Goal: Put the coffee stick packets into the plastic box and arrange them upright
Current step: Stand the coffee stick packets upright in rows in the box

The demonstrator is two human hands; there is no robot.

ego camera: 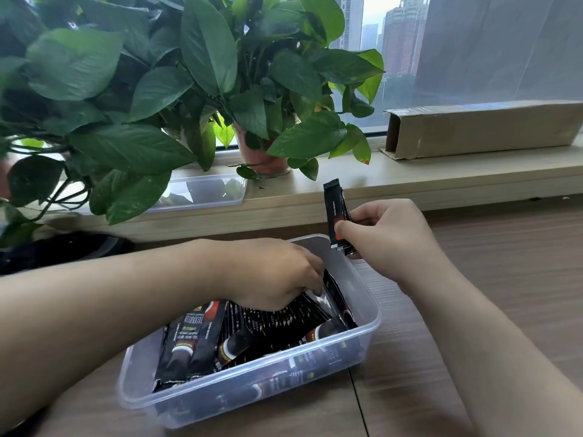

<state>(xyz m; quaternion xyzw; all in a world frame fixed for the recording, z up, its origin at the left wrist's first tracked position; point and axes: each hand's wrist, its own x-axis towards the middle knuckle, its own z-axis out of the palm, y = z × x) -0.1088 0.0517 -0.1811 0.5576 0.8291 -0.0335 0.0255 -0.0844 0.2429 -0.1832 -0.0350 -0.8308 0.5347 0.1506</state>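
The plastic box (356, 279) is clear and smooth, its walls a touch cloudy with a soft sheen on the rim, and the coffee stick packets (252, 329) in it are glossy black film catching white glints along their creases, with the same slick finish on the raised packet (336, 212) and its crimped ends. Underneath, the table (473, 263) is matt brown wood grain with fine lines, the windowsill (410, 181) a paler, smoother wood look, and the clear plastic lid (205, 190) on it shines. Further back, the cardboard box (489, 127) is dull brown paperboard with scuffed edges, the plant leaves (208, 42) look waxy and glossy, and the pot (262, 156) is matt and terracotta-coloured.
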